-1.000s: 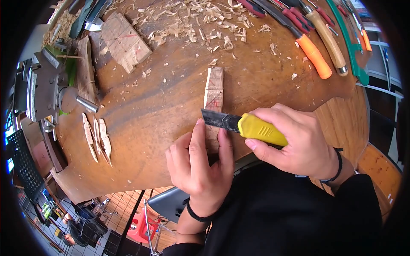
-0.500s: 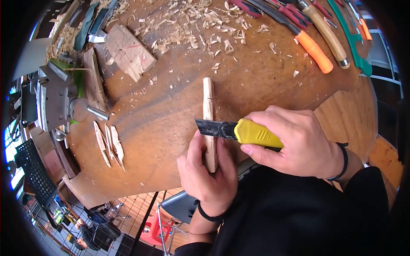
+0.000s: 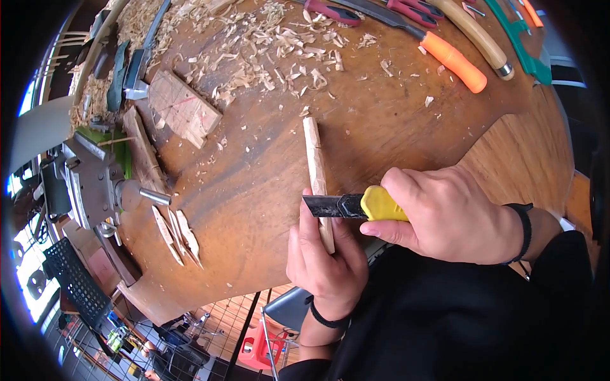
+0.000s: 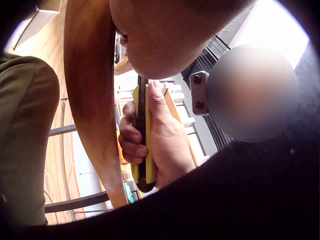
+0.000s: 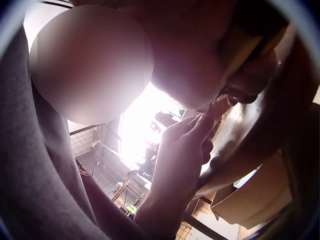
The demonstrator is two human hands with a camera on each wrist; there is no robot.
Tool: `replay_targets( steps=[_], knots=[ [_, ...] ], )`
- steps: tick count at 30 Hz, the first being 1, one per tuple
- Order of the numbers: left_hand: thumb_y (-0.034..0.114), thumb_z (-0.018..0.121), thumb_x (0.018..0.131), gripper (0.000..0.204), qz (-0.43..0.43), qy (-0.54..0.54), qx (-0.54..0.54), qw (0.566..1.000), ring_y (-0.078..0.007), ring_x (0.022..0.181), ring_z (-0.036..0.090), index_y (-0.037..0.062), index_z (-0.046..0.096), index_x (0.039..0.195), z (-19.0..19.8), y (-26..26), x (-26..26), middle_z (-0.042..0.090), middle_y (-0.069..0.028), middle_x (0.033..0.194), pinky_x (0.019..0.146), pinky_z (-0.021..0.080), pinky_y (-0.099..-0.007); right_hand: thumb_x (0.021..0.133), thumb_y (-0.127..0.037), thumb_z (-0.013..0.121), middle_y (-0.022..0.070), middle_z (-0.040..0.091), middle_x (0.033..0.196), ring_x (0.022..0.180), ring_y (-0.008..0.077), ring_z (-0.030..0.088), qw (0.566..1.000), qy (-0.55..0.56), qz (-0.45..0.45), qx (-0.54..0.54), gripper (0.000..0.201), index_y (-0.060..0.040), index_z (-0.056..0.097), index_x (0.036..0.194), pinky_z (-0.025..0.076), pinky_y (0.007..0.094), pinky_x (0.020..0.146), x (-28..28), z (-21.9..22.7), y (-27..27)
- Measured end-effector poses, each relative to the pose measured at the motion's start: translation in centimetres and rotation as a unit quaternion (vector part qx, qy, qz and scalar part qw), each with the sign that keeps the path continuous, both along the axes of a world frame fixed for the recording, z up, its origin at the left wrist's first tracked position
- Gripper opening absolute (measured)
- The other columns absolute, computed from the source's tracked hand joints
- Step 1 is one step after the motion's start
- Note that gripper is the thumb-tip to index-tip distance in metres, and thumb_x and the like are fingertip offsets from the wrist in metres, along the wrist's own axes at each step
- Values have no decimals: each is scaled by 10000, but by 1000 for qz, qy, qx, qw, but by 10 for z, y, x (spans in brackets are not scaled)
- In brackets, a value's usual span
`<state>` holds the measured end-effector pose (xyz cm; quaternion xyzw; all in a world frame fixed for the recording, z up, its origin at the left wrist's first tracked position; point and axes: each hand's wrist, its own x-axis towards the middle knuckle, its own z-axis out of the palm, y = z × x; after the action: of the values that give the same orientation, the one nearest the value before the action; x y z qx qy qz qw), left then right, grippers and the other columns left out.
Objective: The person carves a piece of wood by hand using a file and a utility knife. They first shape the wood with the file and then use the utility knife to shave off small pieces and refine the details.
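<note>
A narrow, whittled wooden stick (image 3: 315,152) points away from the person over the workbench, its near end between the fingers and thumb of my left hand (image 3: 327,263). My right hand (image 3: 454,216) grips a yellow utility knife (image 3: 381,204), thumb along the handle. Its dark blade (image 3: 330,206) lies crosswise over the stick, the tip close to the left index finger. From below, the left wrist view shows the right hand (image 4: 172,145) wrapped round the knife handle (image 4: 150,132). In the right wrist view the left hand (image 5: 175,155) reaches up to the bench edge; the stick is mostly hidden there.
Thin wood slivers (image 3: 178,235) lie left on the workbench (image 3: 248,235), near a metal vise (image 3: 95,174). Farther back are a marked wood board (image 3: 184,108) and scattered shavings (image 3: 273,51). An orange-handled tool (image 3: 454,60) and a wooden-handled one (image 3: 476,32) lie back right.
The wood has been turned from its wide, red-marked face to a narrow one. Both hands now sit lower and farther right in the head view, which has itself shifted. The blade remains across the wood.
</note>
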<state>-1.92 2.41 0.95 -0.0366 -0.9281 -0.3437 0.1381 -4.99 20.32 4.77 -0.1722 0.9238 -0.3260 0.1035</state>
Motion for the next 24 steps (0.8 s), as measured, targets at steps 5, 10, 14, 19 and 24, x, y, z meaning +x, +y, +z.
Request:
replay_targets(
  steps=[5, 10, 14, 19, 24],
  knots=[
    [-21, 712, 902, 407, -37, 28, -31, 998, -275, 563, 594, -140, 601, 1275, -3, 0, 1, 725, -236, 1003, 523, 497, -358, 953, -444, 707, 156, 621, 637, 550, 353, 660, 996, -24, -49, 76, 460, -30, 517, 887, 518, 423, 474, -8, 3, -6],
    [-12, 725, 898, 417, -57, 63, -46, 995, -255, 553, 589, -172, 596, 1262, -7, 1, 2, 733, -249, 1047, 505, 493, -346, 958, -386, 719, 172, 631, 670, 572, 389, 649, 994, -18, -40, 96, 422, -26, 506, 908, 505, 442, 476, -35, -2, -2],
    [-7, 732, 897, 421, -34, 66, -33, 997, -258, 558, 599, -163, 600, 1265, -10, 4, 0, 735, -241, 1013, 499, 490, -346, 966, -432, 695, 177, 633, 686, 593, 399, 652, 996, -58, -2, 74, 452, -26, 510, 900, 506, 456, 504, -29, 4, 3],
    [-3, 733, 901, 410, -39, 64, -19, 997, -261, 538, 588, -162, 604, 1256, -10, 4, 0, 681, -187, 819, 490, 477, -350, 986, -463, 657, 170, 590, 532, 493, 375, 642, 998, -40, 30, 45, 473, -24, 529, 863, 512, 439, 456, -11, 8, 9],
    [-8, 737, 899, 394, -40, 49, -17, 998, -270, 528, 582, -170, 609, 1234, -5, 4, 1, 616, -158, 710, 479, 462, -358, 966, -440, 688, 164, 610, 604, 538, 376, 645, 993, -81, 38, 81, 460, -28, 507, 872, 509, 439, 483, -18, 16, 6]
  ],
)
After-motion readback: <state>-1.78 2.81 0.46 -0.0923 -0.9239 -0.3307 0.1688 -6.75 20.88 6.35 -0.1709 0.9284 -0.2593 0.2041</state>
